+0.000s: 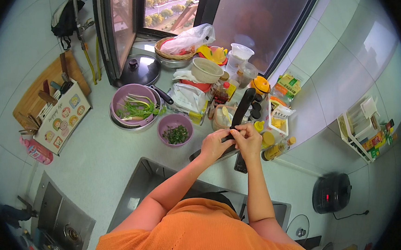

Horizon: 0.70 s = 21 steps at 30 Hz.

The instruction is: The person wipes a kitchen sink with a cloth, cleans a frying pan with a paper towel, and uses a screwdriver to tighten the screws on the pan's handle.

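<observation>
My left hand (214, 144) and my right hand (249, 140) meet over the counter with fingertips pinched together. Between them is a long black utensil or handle (244, 106), its far end pointing towards the window; its exact kind is unclear. Below my hands a second black piece, like a handle (240, 163), and a dark curved rim (196, 155) show, mostly covered by hands and forearms. Left of my hands stands a small purple bowl (163, 138) with chopped green herbs (175, 134). A plastic tub with a yellow spoon (226, 113) lies just beyond my fingers.
A purple basin (114, 96) holds scallions and greens. Several bottles, including an oil bottle (279, 148), crowd the right. A knife block (62, 117), lidded pan (137, 71) and wicker basket (160, 49) stand around. Sink (49, 208) at left; recessed dark hob (140, 185) before me.
</observation>
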Each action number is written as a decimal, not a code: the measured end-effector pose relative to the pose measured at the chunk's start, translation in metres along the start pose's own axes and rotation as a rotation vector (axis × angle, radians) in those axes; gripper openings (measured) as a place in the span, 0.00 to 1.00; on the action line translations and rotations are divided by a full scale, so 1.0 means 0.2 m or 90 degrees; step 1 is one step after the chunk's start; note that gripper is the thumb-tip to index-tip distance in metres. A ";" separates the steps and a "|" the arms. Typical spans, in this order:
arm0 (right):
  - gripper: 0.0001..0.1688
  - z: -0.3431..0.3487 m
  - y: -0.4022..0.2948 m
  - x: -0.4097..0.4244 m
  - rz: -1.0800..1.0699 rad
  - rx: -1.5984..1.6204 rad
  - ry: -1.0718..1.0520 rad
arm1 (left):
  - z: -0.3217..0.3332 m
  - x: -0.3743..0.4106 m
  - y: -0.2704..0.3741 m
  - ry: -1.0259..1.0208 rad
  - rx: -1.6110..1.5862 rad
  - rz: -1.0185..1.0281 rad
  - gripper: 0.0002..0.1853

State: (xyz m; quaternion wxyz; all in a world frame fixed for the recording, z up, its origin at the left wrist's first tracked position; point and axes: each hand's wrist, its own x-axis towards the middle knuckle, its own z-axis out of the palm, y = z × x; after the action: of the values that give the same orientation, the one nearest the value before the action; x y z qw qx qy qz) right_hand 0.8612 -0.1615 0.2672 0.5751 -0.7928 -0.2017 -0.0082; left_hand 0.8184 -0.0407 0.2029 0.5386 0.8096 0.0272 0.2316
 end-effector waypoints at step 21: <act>0.14 -0.07 0.00 -0.01 -0.288 -0.323 0.117 | 0.01 -0.05 0.01 0.030 -0.018 0.046 0.20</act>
State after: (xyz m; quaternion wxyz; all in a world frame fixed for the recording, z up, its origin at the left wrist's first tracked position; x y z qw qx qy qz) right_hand 0.8632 -0.1747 0.2712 0.3595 -0.8415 -0.3112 -0.2566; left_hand 0.8101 -0.0456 0.2015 0.5404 0.7969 0.0072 0.2699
